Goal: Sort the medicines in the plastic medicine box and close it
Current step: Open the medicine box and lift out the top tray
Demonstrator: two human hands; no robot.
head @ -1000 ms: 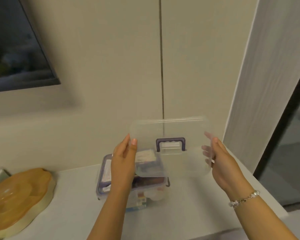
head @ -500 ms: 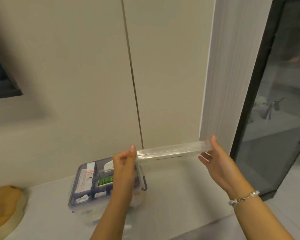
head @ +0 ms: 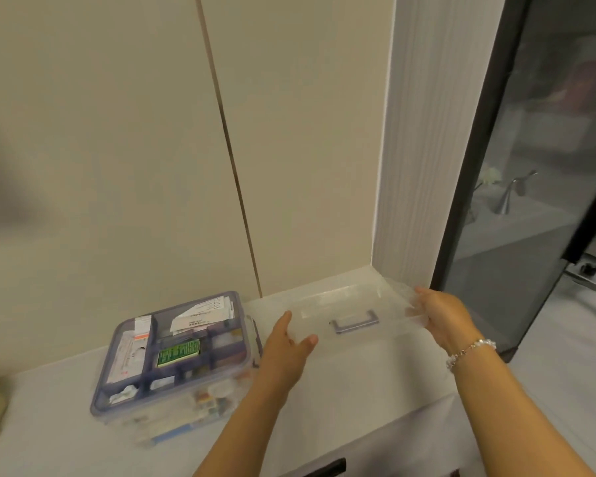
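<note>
Head view: the left hand (head: pixel 287 342) and right hand (head: pixel 443 316) each grip an end of the clear lid (head: pixel 351 313), low over the counter (head: pixel 358 380). Beside it the box (head: pixel 172 352) stands open, its medicines (head: pixel 178 351) unsorted; sorting and closing remain, I judge.

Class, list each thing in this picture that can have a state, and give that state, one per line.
Medicine box: open, lid off, packets in tray compartments.
Lid: off the box, held low over the counter.
Left hand: grips the lid's left end.
Right hand: grips the lid's right end.
</note>
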